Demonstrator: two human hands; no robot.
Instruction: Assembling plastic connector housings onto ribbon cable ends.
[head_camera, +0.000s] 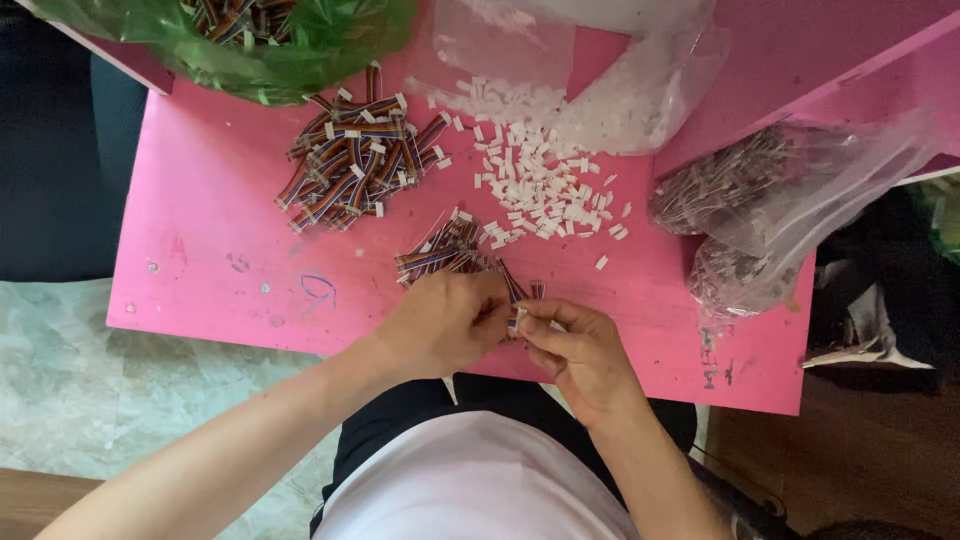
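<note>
At the lower centre of the frame, a seated person's two hands meet over the near edge of a pink counter (200, 290), working a short multicoloured ribbon cable (512, 285) between them. The cable's long axis runs from upper left to lower right, its far end rising toward a small bundle of the same striped cables (440, 252) lying just above the knuckles, its near end dropping into the gap where the hands touch. The left hand (445, 325) sits closer to that bundle, fingers curled and pressed together around the cable's body. The right hand (580, 350) comes in from the lower right, thumb and forefinger closed in a tight pinch on what looks like a small white connector housing (522, 320) at the cable's near end; how the two parts sit together is hidden by the fingertips. Neither hand is spread: both are closed down on the work. Above, in the middle of the frame, a scatter of loose white connector housings (545, 190) spills from a clear plastic bag (620, 90), nearer the right hand. A larger heap of striped cables (355, 155) lies at upper left, below a green bag (270, 45). At the right edge, two clear bags of thin dark parts (750, 210) rest on the counter's corner.
</note>
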